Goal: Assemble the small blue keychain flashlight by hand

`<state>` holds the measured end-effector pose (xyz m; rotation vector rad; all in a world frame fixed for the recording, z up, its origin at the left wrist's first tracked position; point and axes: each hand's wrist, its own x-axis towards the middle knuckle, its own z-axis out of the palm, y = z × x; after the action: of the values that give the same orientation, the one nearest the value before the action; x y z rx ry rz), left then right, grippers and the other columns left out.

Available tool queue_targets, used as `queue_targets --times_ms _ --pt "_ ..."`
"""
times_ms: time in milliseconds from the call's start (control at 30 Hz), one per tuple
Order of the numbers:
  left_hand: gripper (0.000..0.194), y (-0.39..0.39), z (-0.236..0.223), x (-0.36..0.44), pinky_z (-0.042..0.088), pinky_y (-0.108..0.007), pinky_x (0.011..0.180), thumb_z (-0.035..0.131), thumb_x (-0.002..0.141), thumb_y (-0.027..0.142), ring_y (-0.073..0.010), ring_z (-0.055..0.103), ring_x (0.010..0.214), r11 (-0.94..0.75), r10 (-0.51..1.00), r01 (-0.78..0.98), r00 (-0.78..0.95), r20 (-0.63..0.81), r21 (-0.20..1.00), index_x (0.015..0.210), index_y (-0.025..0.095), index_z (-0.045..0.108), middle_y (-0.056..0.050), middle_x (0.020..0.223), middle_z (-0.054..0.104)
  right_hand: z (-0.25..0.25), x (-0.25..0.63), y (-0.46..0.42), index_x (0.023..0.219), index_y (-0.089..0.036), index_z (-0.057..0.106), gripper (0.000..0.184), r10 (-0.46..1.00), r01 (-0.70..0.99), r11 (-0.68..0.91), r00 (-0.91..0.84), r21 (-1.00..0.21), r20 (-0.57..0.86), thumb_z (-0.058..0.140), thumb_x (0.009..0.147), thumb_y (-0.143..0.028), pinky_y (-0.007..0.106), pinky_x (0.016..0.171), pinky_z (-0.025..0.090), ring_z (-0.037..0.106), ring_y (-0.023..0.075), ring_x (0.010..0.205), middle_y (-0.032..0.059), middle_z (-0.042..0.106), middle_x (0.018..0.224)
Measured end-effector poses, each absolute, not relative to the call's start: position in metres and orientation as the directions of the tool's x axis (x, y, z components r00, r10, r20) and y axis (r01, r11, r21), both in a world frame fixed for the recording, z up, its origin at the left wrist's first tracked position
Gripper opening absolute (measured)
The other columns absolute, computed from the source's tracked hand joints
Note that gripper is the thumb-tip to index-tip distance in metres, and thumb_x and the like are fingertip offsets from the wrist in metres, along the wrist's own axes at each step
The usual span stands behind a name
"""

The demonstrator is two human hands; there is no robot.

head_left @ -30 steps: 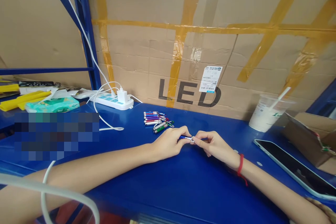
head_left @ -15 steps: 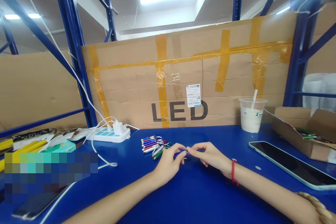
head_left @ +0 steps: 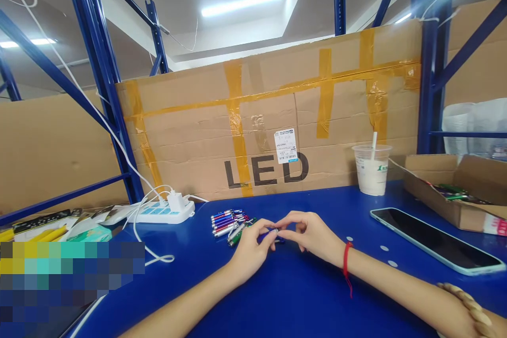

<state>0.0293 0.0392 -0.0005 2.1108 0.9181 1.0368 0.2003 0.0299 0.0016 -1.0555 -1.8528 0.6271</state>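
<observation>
Both my hands meet over the blue table (head_left: 301, 301). My left hand (head_left: 250, 248) is closed round the body of a small blue keychain flashlight (head_left: 268, 234). My right hand (head_left: 307, 233), with a red string at the wrist, pinches the flashlight's silver end between thumb and fingers. Just behind my left hand lies a pile of several small keychain flashlights (head_left: 229, 221) in blue, purple, silver and green.
A taped cardboard sheet marked LED (head_left: 269, 132) stands behind the table. A white power strip (head_left: 166, 213) with charger and cables lies at left. A plastic cup with straw (head_left: 371, 169), a tablet (head_left: 435, 240) and an open cardboard box (head_left: 455, 190) lie at right.
The camera has tilted up, so the ceiling and rack posts show now. My hands stay joined on the blue flashlight, with little change in their grip.
</observation>
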Motion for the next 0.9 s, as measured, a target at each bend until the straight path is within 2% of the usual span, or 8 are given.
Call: queue_targets --times_ms 167,267,500,700,900 --pt "0.028 0.0388 0.0013 0.0272 0.042 -0.027 0.066 0.044 0.087 0.034 -0.0157 0.055 0.064 -0.574 0.77 0.262 0.495 0.402 0.776 0.092 0.014 0.063 0.0 0.058 0.058 0.0016 0.2018 0.0278 0.083 -0.019 0.071 0.024 0.86 0.402 0.509 -0.256 -0.761 0.441 0.063 0.074 -0.039 0.02 0.04 0.04 0.049 0.0049 0.037 0.0034 0.065 0.083" --pt "0.035 0.0411 0.0002 0.0265 0.039 -0.025 0.06 0.038 0.089 0.033 -0.0144 0.05 0.059 -0.529 0.784 0.242 0.506 0.36 0.813 0.092 0.012 0.065 -0.001 0.057 0.058 0.0 0.2027 0.029 0.084 -0.019 0.071 0.023 0.866 0.388 0.499 -0.255 -0.775 0.43 0.063 0.075 -0.039 0.02 0.04 0.04 0.049 0.0047 0.038 0.0033 0.065 0.084" --pt "0.034 0.0435 -0.0019 0.0264 0.033 -0.024 0.054 0.034 0.086 0.02 -0.013 0.044 0.053 -0.485 0.8 0.208 0.497 0.336 0.849 0.101 0.011 0.063 -0.001 0.058 0.059 -0.0004 0.2022 0.0304 0.083 -0.02 0.071 0.022 0.869 0.423 0.494 -0.25 -0.759 0.427 0.063 0.075 -0.039 0.021 0.042 0.04 0.049 0.0046 0.038 0.0021 0.065 0.085" --pt "0.034 0.0442 -0.0032 0.0259 0.035 -0.024 0.058 0.038 0.088 0.032 -0.0149 0.05 0.06 -0.478 0.808 0.214 0.487 0.331 0.852 0.102 0.012 0.063 -0.001 0.057 0.059 -0.0024 0.2025 0.0308 0.084 -0.02 0.071 0.021 0.866 0.438 0.5 -0.262 -0.747 0.426 0.062 0.076 -0.038 0.02 0.041 0.039 0.049 0.0042 0.038 0.002 0.065 0.086" --pt "0.034 0.0455 -0.0051 0.0249 0.036 -0.025 0.06 0.035 0.088 0.025 -0.0154 0.053 0.061 -0.461 0.818 0.22 0.48 0.315 0.86 0.104 0.012 0.062 0.0 0.056 0.059 -0.0038 0.203 0.0321 0.083 -0.021 0.071 0.019 0.866 0.467 0.5 -0.262 -0.73 0.426 0.062 0.077 -0.037 0.02 0.041 0.038 0.049 0.0038 0.038 0.0007 0.065 0.085"
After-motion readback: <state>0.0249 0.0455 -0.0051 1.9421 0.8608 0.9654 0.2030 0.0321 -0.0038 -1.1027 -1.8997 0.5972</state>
